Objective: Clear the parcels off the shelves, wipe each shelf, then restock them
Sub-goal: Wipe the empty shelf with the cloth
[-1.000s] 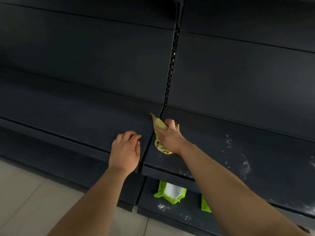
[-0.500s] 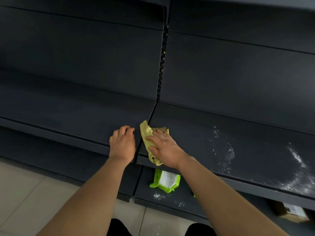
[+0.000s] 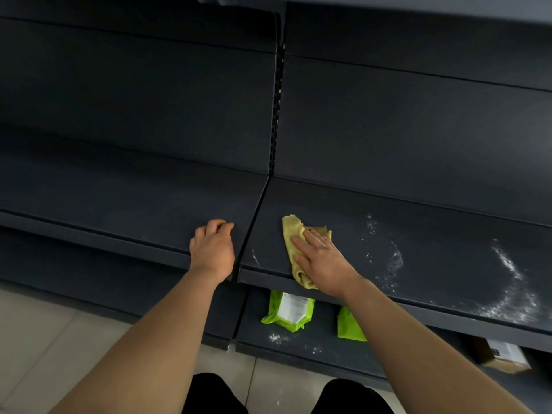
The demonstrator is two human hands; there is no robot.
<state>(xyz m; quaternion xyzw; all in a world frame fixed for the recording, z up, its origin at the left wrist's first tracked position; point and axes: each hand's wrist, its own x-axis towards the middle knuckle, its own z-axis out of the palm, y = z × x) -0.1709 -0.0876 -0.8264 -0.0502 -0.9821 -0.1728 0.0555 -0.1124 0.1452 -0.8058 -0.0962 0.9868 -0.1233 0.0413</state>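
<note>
The wiping step is under way and, by my reading, about half done on this level. The two middle shelves hold no parcels. The right hand (image 3: 321, 261) lies flat, fingers straight and together, pressing the cloth (image 3: 294, 234) onto the right shelf (image 3: 433, 222) near its left front corner. The cloth hangs a little over the front edge. The left hand (image 3: 212, 249) rests on the left shelf (image 3: 119, 201) just beside the gap, fingers loosely bent, holding nothing. That shelf looks clean. White powder (image 3: 391, 258) lies in streaks on the right shelf, right of the cloth, so most of it is left to wipe. On the bottom shelf (image 3: 298, 351) lie two green packs (image 3: 288, 312), a box (image 3: 504, 357) and more powder: it is neither cleared nor wiped. Restocking is not begun
</note>
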